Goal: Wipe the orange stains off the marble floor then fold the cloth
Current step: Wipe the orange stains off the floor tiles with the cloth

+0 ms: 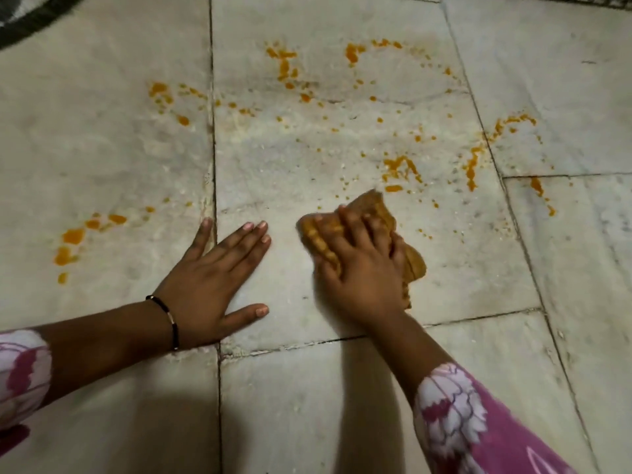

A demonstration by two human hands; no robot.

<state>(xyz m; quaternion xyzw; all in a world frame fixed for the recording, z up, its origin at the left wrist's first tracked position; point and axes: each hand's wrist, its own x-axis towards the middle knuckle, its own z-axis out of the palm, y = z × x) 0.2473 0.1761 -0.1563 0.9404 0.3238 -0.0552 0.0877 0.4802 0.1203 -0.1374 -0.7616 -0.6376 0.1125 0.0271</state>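
The right hand [359,265] lies on top of a bunched-up cloth [372,213], its fingers curled into the folds and pressing it down on the floor [307,155]. The cloth is stained orange-brown and sits on the middle slab, a bit right of centre. The left hand [212,275] is planted flat on the floor beside it, fingers straight and spread, thumb out, grasping nothing; the two hands are near each other but apart. A dark bracelet [171,319] circles the left wrist, and pink flowered sleeves [455,415] cover both forearms.

Orange stains [400,169] dot the marble beyond the hands: a smear just past the cloth, a streak further right near the slab joint, more splashes along the far side, and a cluster of blobs off to the left of the left hand. The patch right around the hands shows only faint pale smears. A dark curved edge [37,18] shows in the far left corner; I cannot tell what it is.
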